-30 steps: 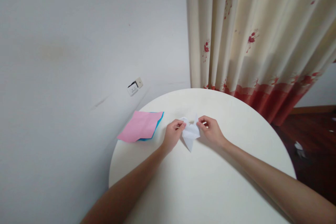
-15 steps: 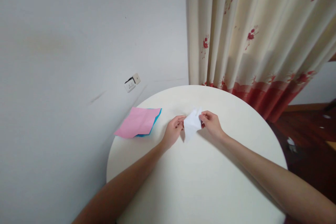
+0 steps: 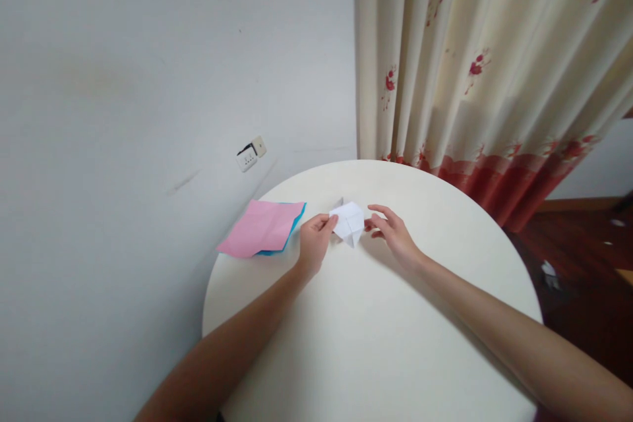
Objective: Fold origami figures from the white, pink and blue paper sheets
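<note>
Hands examined first. We find the left hand (image 3: 312, 242) loosely curled, its thumb and forefinger pinched on the left edge of a folded white paper (image 3: 349, 222); that hand is grasping the paper. We find the right hand (image 3: 390, 231) spread, fingers (image 3: 378, 210) extended and slightly parted, reaching toward the paper's right side. Its fingertips lie just beside the paper's right edge; we cannot tell whether they touch it, and we see no grip from that hand.

We note the folded white paper sits between the two hands, toward the far part of the round white tabletop (image 3: 376, 343). It shows creases and a point directed toward the person; whether it rests fully on the tabletop or is lifted slightly, we cannot tell.

We record a pink sheet (image 3: 260, 229) lying flat at the tabletop's left edge, overhanging it, with a blue sheet (image 3: 295, 227) beneath it showing along its right edge. Both lie near the left hand but apart from it.

We observe a flowered curtain (image 3: 475, 79) behind the tabletop, and a wall socket (image 3: 251, 153) on the grey wall.
</note>
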### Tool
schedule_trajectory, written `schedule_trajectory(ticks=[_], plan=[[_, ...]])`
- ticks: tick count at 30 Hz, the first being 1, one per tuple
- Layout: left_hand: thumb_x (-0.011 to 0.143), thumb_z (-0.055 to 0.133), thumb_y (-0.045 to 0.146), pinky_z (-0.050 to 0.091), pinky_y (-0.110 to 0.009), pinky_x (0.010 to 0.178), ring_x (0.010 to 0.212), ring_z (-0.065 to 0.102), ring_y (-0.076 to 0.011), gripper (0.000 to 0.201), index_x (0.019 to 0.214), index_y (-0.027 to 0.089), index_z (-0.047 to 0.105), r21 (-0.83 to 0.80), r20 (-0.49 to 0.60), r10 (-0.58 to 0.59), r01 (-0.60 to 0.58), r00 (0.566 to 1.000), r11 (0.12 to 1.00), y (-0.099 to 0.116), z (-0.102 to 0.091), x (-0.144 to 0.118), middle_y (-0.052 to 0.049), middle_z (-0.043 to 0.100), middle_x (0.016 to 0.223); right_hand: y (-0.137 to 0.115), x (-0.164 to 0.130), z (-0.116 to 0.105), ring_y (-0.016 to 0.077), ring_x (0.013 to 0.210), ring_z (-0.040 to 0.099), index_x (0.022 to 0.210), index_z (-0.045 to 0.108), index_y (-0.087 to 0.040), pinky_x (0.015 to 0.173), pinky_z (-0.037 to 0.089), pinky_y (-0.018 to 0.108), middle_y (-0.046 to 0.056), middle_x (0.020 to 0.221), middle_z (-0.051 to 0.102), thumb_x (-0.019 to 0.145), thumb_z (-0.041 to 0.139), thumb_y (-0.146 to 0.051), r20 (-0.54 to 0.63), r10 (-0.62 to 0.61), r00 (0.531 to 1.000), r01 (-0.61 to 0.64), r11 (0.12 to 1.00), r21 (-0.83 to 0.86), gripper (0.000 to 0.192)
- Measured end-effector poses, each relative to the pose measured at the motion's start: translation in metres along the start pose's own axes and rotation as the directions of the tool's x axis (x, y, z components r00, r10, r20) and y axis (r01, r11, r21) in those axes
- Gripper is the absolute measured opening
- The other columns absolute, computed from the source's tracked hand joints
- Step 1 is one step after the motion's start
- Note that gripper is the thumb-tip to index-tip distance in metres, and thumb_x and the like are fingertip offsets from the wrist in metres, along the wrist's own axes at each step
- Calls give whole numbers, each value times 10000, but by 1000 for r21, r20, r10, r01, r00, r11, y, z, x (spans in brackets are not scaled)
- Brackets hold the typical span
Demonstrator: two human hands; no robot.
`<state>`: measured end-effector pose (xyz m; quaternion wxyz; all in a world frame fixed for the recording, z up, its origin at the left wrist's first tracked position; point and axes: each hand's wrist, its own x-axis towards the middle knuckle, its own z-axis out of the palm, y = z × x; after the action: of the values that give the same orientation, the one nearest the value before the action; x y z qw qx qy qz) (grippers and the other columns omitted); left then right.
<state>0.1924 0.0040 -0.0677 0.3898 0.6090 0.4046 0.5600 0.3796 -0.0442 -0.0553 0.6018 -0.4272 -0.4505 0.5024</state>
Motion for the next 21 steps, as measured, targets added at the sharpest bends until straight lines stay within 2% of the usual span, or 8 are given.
schedule_trajectory(ticks=[3,6,10,14,16,19,21], plan=[[812,666,324,471,-242,641,690,628,-152,176,823,154,709,-12,-19,5,-6,1000,1000,1,1,0,-26,700,757,-1,-5,6,184,718,654,1221,524,-201,679,486,315,37,773,720,747,713,-467,82,-14,997,16,1000,-18,575],[805,654,232,505,-260,709,801,658,-168,187,966,168,723,44,77,94,-97,993,994,5,3,-4,-49,718,892,0,-7,9,160,576,608,1301,434,-191,586,468,290,-14,634,681,723,723,-382,133,1,991,-1,1000,-1,674],[824,594,117,496,-287,853,945,647,-173,232,974,209,745,171,281,290,-345,915,923,11,4,-12,-46,710,988,1,-5,5,131,476,546,1235,475,-179,513,446,260,-69,528,608,673,666,-263,68,48,997,-47,999,-10,599],[888,527,118,498,-317,902,990,646,-176,288,1068,225,725,193,374,355,-446,857,874,9,3,-16,-50,709,1036,1,-3,3,113,479,526,1133,545,-183,503,438,242,-81,529,577,627,627,-204,47,89,995,-90,995,32,513],[900,504,105,486,-342,952,1065,625,-182,352,1168,245,684,199,445,402,-526,800,827,7,3,-16,-55,689,1125,1,-4,3,104,471,502,1120,562,-185,488,412,230,-85,530,568,624,638,-194,52,101,994,-104,992,74,502],[896,473,68,441,-397,1033,1196,559,-190,464,1282,287,608,208,570,479,-681,668,702,5,2,-15,-51,631,1271,0,-6,4,109,483,505,1119,579,-180,484,386,229,-72,548,585,624,692,-209,45,100,994,-105,986,129,508],[888,479,67,415,-431,1062,1250,522,-200,489,1305,298,585,224,623,504,-753,599,618,7,1,-15,-47,611,1315,0,-7,4,116,515,529,1115,595,-181,508,396,236,-55,587,615,620,730,-222,32,85,996,-89,983,161,515]])
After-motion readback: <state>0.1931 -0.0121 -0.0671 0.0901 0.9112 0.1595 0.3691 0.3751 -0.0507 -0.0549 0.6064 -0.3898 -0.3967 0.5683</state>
